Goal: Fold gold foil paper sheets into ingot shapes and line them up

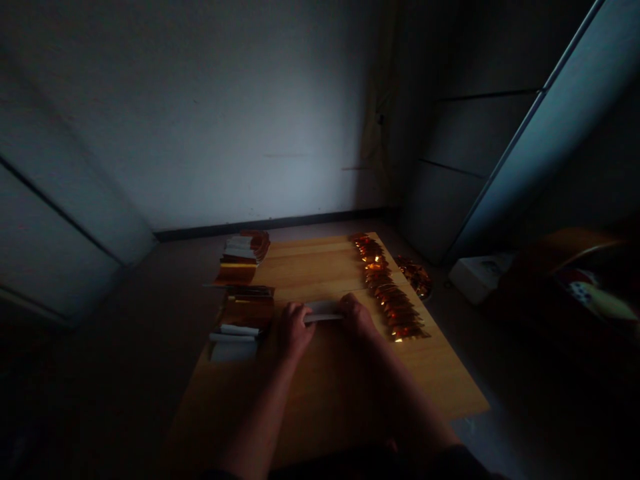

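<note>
Foil strip (323, 311) looks light, thin and easily creased, best held by its ends. The left hand (295, 330) and right hand (356, 316) seem closed on those ends, though dimness hides the exact grip.

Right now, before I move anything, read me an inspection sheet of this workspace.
Surface: light wooden board, a seam running across it.
Job's things: pale strip between the hands; row of folded gold foil pieces along the board's right side; upper stack of orange and white sheets; lower stack of orange and white sheets.
Clutter: heap of gold foil beside the board; white box; a dark object further right, too dim to tell.
Grippers: left hand and right hand hold opposite ends of the strip.
Cables: nothing seen.
Surroundings: pale wall with dark skirting.
</note>
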Demonstrator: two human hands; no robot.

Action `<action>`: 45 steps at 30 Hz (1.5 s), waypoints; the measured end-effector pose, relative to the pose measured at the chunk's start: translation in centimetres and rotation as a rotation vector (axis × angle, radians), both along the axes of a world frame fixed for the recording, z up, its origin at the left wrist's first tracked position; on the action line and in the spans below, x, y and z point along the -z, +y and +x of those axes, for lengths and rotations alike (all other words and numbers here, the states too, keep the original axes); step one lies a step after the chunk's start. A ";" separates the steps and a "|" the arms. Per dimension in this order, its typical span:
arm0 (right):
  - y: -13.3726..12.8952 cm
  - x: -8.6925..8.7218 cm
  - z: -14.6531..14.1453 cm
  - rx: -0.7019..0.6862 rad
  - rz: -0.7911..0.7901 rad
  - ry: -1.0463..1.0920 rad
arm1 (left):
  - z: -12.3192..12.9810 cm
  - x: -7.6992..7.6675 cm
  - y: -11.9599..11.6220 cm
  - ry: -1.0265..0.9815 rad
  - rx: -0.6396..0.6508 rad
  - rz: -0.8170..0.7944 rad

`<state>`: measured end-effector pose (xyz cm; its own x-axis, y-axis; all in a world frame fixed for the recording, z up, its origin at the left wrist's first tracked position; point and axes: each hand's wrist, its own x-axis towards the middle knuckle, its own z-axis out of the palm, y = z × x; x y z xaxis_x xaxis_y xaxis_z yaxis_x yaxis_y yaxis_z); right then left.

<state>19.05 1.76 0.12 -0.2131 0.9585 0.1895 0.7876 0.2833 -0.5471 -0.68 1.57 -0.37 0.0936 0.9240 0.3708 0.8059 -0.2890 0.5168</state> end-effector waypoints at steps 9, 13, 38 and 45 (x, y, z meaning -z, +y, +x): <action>-0.6 0.7 0.3 -0.128 0.150 0.013 | -0.8 0.1 -0.5 0.119 0.120 -0.064; -0.9 0.9 0.6 -0.122 0.187 -0.033 | -1.3 -0.8 -1.6 0.215 0.174 -0.040; 0.4 -4.1 -2.3 0.141 -0.138 -0.312 | -0.2 -0.2 -0.8 0.176 0.146 -0.079; 2.7 -4.9 -2.9 0.049 -0.138 -0.389 | -0.2 -0.3 -1.1 0.132 0.158 -0.086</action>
